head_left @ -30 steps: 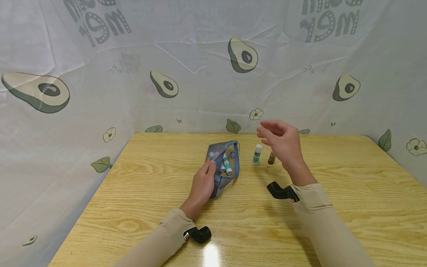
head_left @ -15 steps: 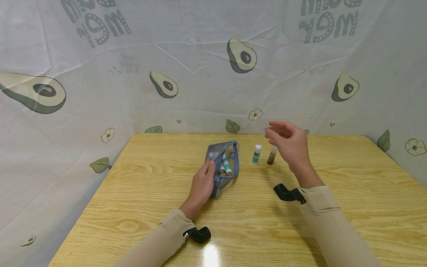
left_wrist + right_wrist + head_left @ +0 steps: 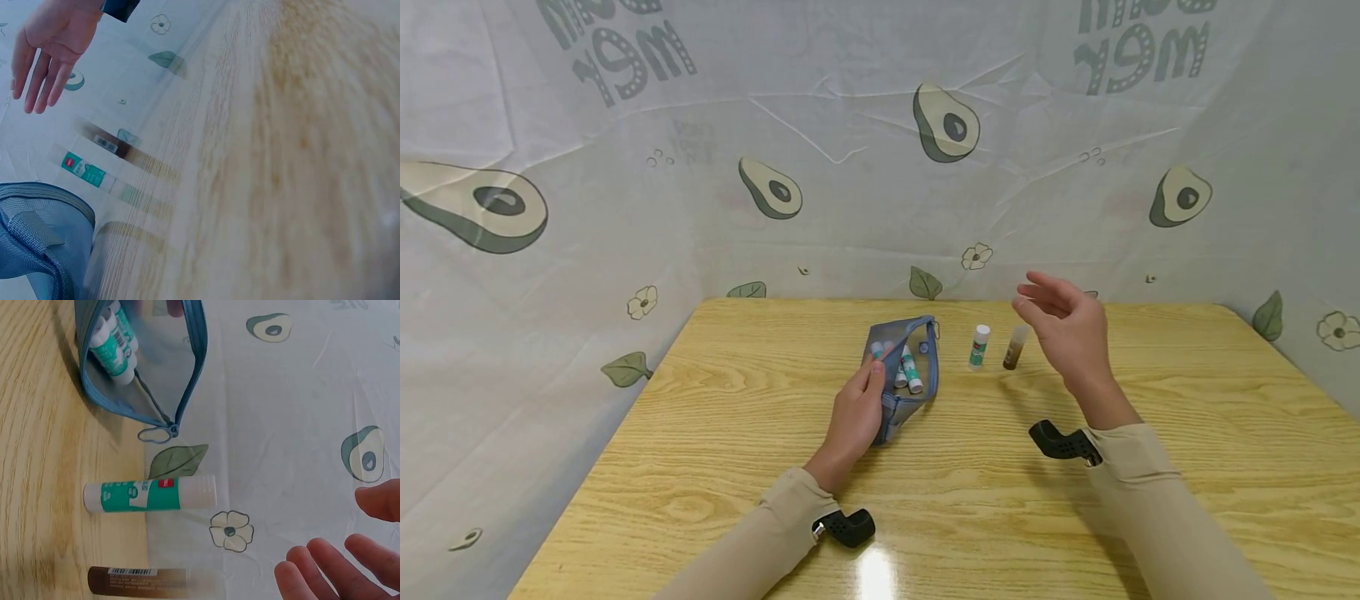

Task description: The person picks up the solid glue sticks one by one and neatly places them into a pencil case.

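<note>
My left hand [image 3: 856, 406] grips a blue mesh zip pouch [image 3: 891, 410] by its left side, thumb in front. The pouch's mouth gapes to the right, and several green-and-white glue sticks [image 3: 111, 351] lie inside. My right hand [image 3: 1070, 337] hovers over the table with nothing in it, its fingers apart and slightly bent. To its left a brown tube with a clear cap [image 3: 1013, 350] stands upright. Left of that tube, one green-and-white glue stick [image 3: 978, 347] also stands upright, between the tube and the pouch.
The wooden table [image 3: 737, 467] reaches back to a hanging cloth [image 3: 850, 217] printed with avocados, which also runs along the left and right. A black wrist camera mount [image 3: 1063, 442] juts from each sleeve.
My right hand has moved to the right, away from the glue stick and past the brown tube, uncovering the tube's cap. The left hand and pouch have stayed put.
</note>
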Motion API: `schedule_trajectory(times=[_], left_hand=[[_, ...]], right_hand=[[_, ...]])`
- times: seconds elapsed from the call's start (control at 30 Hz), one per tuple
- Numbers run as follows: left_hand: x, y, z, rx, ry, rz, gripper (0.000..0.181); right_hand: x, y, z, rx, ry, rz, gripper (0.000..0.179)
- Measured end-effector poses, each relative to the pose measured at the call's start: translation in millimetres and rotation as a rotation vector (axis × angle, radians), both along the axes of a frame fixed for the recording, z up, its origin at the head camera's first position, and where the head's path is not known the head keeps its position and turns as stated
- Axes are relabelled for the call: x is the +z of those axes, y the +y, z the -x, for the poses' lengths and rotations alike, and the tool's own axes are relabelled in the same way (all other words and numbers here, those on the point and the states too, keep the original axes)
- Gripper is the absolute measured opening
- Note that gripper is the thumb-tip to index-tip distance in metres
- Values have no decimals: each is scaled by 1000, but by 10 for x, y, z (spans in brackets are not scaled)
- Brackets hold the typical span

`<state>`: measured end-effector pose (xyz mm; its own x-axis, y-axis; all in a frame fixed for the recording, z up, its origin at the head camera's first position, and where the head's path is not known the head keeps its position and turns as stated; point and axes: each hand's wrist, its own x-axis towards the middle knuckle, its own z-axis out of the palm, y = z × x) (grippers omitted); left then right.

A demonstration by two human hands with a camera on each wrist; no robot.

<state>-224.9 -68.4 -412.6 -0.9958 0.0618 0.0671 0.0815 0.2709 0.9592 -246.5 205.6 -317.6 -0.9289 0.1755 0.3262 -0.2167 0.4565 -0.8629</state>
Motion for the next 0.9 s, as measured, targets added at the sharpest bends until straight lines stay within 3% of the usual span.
schedule_trajectory(times=[0.37, 0.6, 0.9], left_hand=[[11, 5, -2, 11, -14, -3, 59], [3, 6, 6, 11, -16, -1, 61], [8, 5, 6, 7, -12, -4, 58]], right_hand=[[-61, 166, 24, -35, -38, 11, 57], [-55, 210, 46, -25, -14, 46, 57], [-86, 214, 54, -23, -60, 23, 59]])
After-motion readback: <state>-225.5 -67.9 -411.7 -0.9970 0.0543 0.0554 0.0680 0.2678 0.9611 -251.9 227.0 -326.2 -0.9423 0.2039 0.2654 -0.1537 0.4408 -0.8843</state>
